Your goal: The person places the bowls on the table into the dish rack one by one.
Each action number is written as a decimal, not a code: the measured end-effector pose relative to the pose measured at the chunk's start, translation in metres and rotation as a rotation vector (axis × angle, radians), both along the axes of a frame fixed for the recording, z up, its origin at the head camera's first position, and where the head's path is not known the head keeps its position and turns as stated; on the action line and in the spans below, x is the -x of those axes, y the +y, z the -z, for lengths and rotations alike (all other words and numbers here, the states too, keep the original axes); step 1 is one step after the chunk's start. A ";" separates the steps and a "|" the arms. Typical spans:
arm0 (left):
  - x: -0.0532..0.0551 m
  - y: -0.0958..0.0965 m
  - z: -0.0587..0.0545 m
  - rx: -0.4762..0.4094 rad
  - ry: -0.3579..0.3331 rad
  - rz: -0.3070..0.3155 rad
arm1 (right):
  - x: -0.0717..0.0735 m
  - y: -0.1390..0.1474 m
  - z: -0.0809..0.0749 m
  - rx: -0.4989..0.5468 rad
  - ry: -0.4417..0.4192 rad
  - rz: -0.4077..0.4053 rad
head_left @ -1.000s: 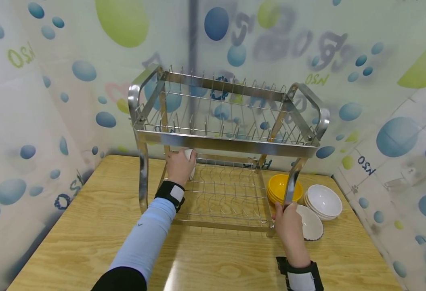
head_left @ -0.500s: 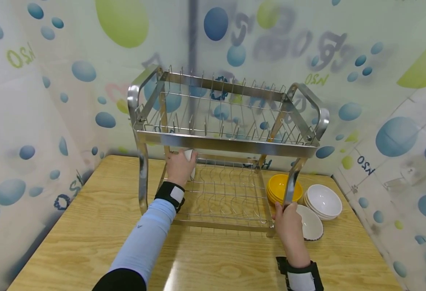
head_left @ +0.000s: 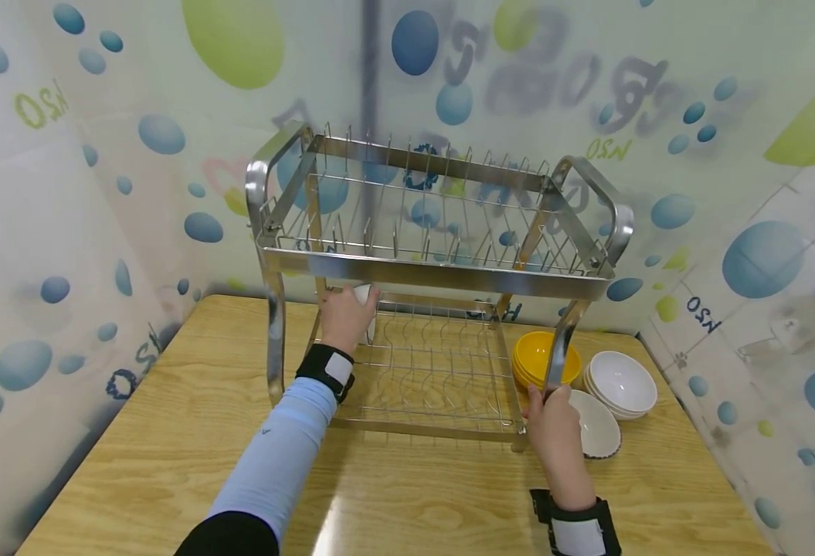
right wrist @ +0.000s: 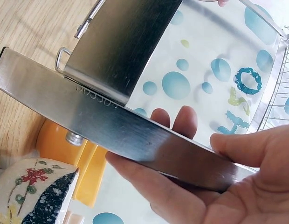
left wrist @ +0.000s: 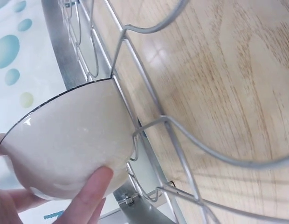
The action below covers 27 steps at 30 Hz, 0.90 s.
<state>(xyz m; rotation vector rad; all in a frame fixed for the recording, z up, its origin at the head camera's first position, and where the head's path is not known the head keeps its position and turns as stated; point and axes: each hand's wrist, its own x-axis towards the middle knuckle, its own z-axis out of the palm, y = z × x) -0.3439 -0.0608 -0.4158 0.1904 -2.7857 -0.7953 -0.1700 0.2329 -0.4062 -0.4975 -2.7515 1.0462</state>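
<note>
A two-tier metal dish rack (head_left: 435, 274) stands on the wooden table. At the left end of its lower tier, my left hand (head_left: 344, 320) holds a white bowl (left wrist: 74, 130) with a thin dark rim. The bowl is tipped on its side, its rim against the rack's wires (left wrist: 165, 119) in the left wrist view. In the head view that hand hides most of it. My right hand (head_left: 555, 436) grips the rack's front right leg (head_left: 558, 351), fingers on one side of the flat metal strip and thumb on the other.
To the right of the rack stand stacked yellow bowls (head_left: 541, 357), stacked white bowls (head_left: 624, 382) and a patterned bowl (right wrist: 39, 189) with a dark rim. A wall covering with blue and green spots rises close behind the rack.
</note>
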 end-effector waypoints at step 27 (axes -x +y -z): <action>-0.028 0.010 -0.025 0.061 -0.018 0.027 | -0.001 0.006 -0.004 0.032 -0.059 -0.033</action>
